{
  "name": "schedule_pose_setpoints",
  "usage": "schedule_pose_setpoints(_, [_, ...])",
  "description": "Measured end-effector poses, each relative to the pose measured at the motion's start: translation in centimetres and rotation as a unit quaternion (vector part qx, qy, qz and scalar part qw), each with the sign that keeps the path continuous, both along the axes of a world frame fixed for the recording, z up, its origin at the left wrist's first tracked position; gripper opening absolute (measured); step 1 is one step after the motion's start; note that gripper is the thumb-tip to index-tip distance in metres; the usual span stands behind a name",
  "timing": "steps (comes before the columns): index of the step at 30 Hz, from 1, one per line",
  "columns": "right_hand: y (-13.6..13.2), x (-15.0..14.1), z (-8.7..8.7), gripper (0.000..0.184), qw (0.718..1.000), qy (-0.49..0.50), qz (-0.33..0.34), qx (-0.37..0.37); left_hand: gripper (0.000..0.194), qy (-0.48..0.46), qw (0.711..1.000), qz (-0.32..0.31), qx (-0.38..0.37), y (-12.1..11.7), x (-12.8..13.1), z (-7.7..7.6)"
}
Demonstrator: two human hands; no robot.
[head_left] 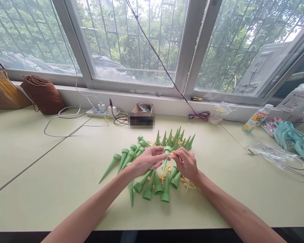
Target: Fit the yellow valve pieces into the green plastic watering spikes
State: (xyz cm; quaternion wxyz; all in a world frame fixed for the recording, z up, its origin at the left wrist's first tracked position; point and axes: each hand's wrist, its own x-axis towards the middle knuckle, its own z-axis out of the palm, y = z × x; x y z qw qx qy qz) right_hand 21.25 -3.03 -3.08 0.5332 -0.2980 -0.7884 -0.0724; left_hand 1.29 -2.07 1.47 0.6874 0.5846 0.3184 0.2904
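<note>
My left hand (152, 158) is closed around a green plastic spike (166, 156), its ribbed cap up and its point hanging down. Between the fingertips of my right hand (186, 162) is a small yellow plastic piece (171, 154), held against the side of the spike near the cap. Several capped green spikes (128, 160) lie to the left of my hands. Below them are open-ended green cones (164, 192), with loose yellow pieces (187, 184) scattered among them. More green cones (177, 136) stand point-up behind my hands.
A power strip (91, 112) with cables, a small cardboard box (135, 108) and a coiled red-blue wire (201, 116) sit along the window ledge. On the right are a bottle (255, 118) and teal plastic items (288, 136). A brown pouch (43, 94) stands at the left.
</note>
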Motion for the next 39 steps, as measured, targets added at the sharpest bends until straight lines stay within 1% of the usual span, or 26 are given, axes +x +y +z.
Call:
schedule_pose_setpoints(3, [0.0, -0.1, -0.3, 0.009, 1.000, 0.017, -0.007, -0.020, 0.055, 0.022, 0.998, 0.044, 0.026, -0.1, 0.4, -0.3])
schedule_pose_setpoints(5, [0.0, -0.1, -0.4, 0.009, 0.999, 0.029, -0.008, -0.032, 0.058, 0.035, 0.996, 0.064, 0.060, -0.2, 0.5, -0.4])
schedule_pose_setpoints(9, [0.0, -0.3, -0.4, 0.014, 0.997, 0.051, -0.006, -0.057, 0.054, 0.058, 0.983, 0.076, 0.154, -0.3, 0.6, -0.8])
schedule_pose_setpoints(12, [0.0, -0.4, -0.2, 0.015, 0.996, 0.061, -0.002, -0.071, 0.051, 0.080, 0.969, 0.095, 0.211, -0.4, 0.6, -1.1])
schedule_pose_setpoints(15, [0.0, -0.4, -0.2, 0.017, 0.995, 0.062, 0.001, -0.078, 0.051, 0.110, 0.954, 0.111, 0.255, -0.5, 0.6, -1.2])
schedule_pose_setpoints(19, [0.0, -0.4, -0.2, 0.018, 0.995, 0.063, 0.007, -0.076, 0.049, 0.144, 0.936, 0.115, 0.299, -0.8, 0.7, -1.0])
schedule_pose_setpoints(26, [-0.1, -0.4, 0.0, 0.020, 0.996, 0.065, 0.010, -0.067, 0.048, 0.147, 0.923, 0.128, 0.331, -0.9, 0.7, -1.2])
schedule_pose_setpoints(30, [-0.2, -0.4, 0.1, 0.021, 0.996, 0.053, 0.008, -0.066, 0.047, 0.163, 0.909, 0.124, 0.362, -0.8, 0.7, -1.6])
schedule_pose_setpoints(33, [-0.2, -0.3, 0.1, 0.021, 0.997, 0.048, 0.012, -0.066, 0.046, 0.169, 0.904, 0.120, 0.374, -0.7, 0.6, -1.7])
schedule_pose_setpoints(35, [-0.2, -0.3, 0.1, 0.021, 0.996, 0.055, 0.014, -0.070, 0.045, 0.163, 0.910, 0.117, 0.362, -0.7, 0.6, -1.4])
schedule_pose_setpoints(39, [0.0, -0.4, -0.2, 0.019, 0.992, 0.055, 0.018, -0.109, 0.042, 0.127, 0.941, 0.111, 0.294, -0.6, 0.2, -0.4])
